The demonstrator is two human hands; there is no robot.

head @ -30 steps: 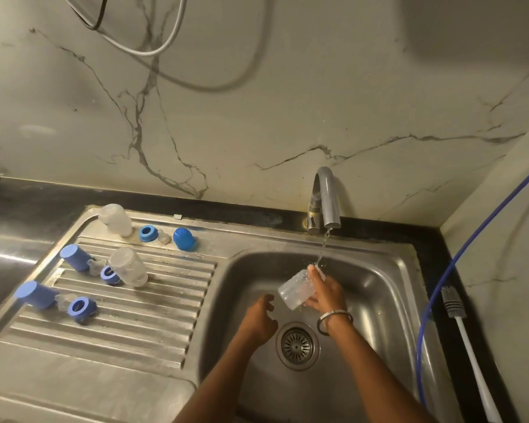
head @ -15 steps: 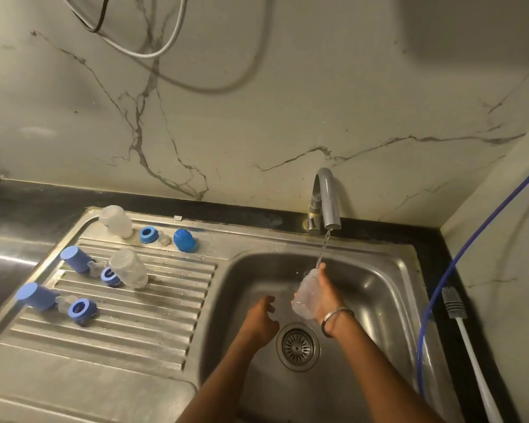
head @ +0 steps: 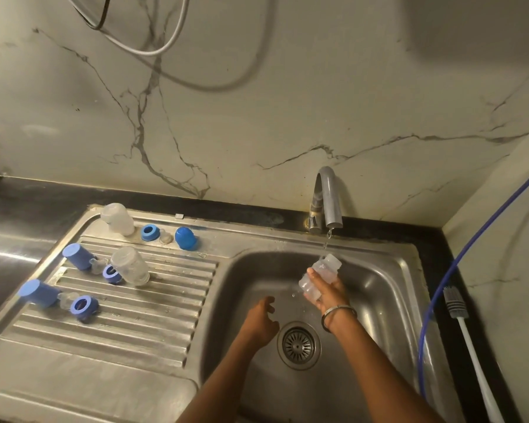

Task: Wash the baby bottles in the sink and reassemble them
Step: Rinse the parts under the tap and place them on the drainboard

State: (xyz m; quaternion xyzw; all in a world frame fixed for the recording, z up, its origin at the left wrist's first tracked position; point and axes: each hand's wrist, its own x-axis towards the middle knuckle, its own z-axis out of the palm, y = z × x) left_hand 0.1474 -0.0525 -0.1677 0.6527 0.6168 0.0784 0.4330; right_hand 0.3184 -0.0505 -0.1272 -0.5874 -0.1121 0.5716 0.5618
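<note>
Tipped the clear bottle [head: 317,276] mouth-up toward the tap [head: 329,199], gripped in the right hand [head: 330,290]; kept the left hand [head: 261,320] loose, empty, near the drain [head: 298,345].

Two bare forearms come in from the bottom edge, no sleeves showing on either. The right wrist carries a thin metal bangle [head: 338,314], silvery on its upper arc and dark where it curves under the wrist; it sits loose, slightly tilted across the arm. The left hand [head: 261,320] and its wrist wear nothing: no ring, watch or band can be seen. On the right hand [head: 330,290] no rings can be made out either. Nails are too small to judge.
</note>
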